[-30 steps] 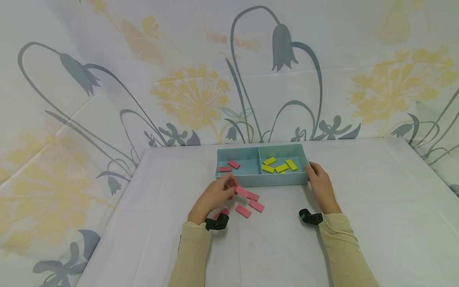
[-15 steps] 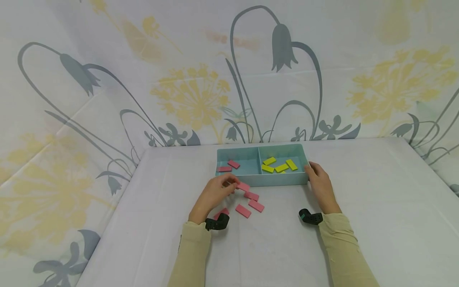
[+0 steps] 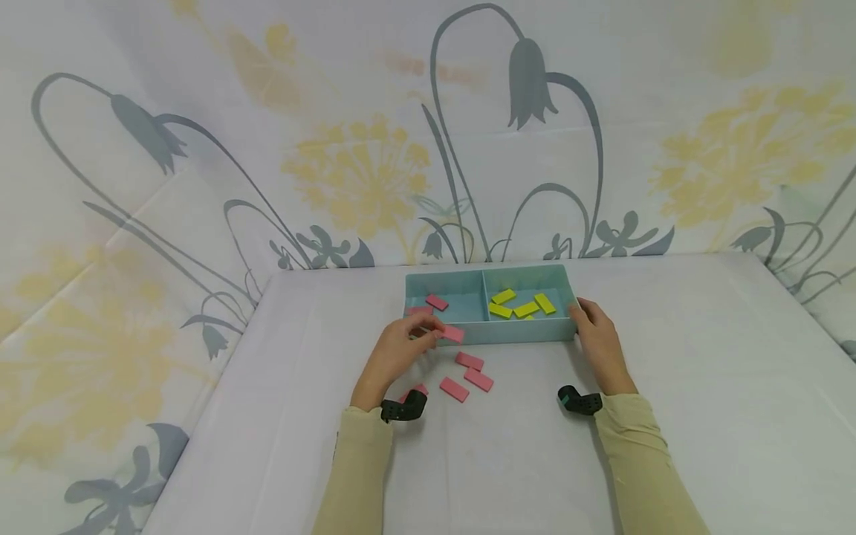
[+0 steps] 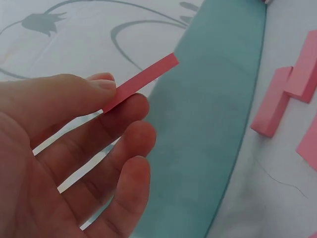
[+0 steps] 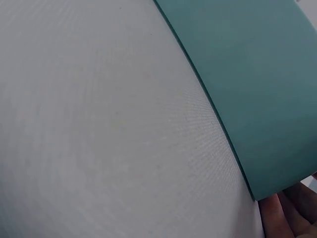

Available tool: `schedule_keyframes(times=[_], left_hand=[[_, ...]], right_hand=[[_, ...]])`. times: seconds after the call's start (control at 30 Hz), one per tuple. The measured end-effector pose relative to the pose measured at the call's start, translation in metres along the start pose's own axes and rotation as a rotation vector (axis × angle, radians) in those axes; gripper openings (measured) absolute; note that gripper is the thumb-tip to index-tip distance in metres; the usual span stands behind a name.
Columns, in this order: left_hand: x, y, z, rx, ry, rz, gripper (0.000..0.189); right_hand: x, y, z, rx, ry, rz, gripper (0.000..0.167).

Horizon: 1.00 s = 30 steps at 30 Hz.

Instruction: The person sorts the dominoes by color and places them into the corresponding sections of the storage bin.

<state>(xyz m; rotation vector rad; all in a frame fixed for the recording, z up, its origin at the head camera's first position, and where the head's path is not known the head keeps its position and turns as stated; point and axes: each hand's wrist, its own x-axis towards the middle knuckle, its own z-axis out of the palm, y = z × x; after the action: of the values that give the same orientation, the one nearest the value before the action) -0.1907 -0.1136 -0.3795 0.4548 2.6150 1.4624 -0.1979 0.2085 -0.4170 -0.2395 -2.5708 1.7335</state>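
Between thumb and index finger, my left hand (image 3: 396,352) pinches one end of a flat pink domino-shaped block (image 3: 452,334). In the left wrist view this block (image 4: 141,82) is seen edge-on, with the other fingers loosely bent below it. It overlaps the front wall of a teal two-compartment box (image 3: 521,332). My right hand (image 3: 602,345) holds the box's right front corner, thumb at the rim. In the right wrist view, fingers (image 5: 277,218) show at the corner under the teal wall (image 5: 257,99), the rest of that hand mostly cut off.
Several more pink blocks (image 3: 454,390) lie on the white cloth (image 3: 508,461) before the box, one partly hidden by the left wrist camera (image 3: 405,406). Pink blocks (image 3: 437,302) are in the left compartment, and several yellow blocks (image 3: 526,310) in the right one. A patterned curtain (image 3: 361,186) hangs behind.
My left hand has lifted the pink block off the group on the cloth and moved it up toward the box's front wall. The right hand stays at the box corner.
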Motion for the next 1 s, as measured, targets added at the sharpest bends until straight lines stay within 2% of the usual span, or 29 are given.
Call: schedule_keyframes(times=[0.13, 0.27, 0.53, 0.77, 0.83, 1.0], left_hand=[[0.003, 0.000, 0.000, -0.026, 0.024, 0.026, 0.012], [0.006, 0.002, 0.002, -0.096, 0.042, 0.045, 0.015], [0.010, 0.008, 0.007, -0.234, 0.077, 0.015, 0.027], [0.007, 0.031, 0.007, -0.312, 0.054, -0.005, 0.031], [0.009, 0.028, 0.010, -0.316, 0.062, -0.013, 0.032], [0.016, 0.007, 0.020, -0.334, 0.085, -0.039, 0.034]], right_hand=[[0.002, 0.001, 0.001, 0.000, 0.000, 0.004, 0.069], [0.002, 0.003, 0.001, 0.006, -0.001, 0.013, 0.069], [0.001, 0.002, 0.000, -0.004, -0.001, -0.002, 0.070], [0.003, 0.006, -0.001, -0.010, 0.000, -0.005, 0.072], [0.003, 0.007, -0.001, -0.010, 0.000, -0.009, 0.072], [0.003, 0.004, 0.000, 0.000, -0.003, -0.001, 0.072]])
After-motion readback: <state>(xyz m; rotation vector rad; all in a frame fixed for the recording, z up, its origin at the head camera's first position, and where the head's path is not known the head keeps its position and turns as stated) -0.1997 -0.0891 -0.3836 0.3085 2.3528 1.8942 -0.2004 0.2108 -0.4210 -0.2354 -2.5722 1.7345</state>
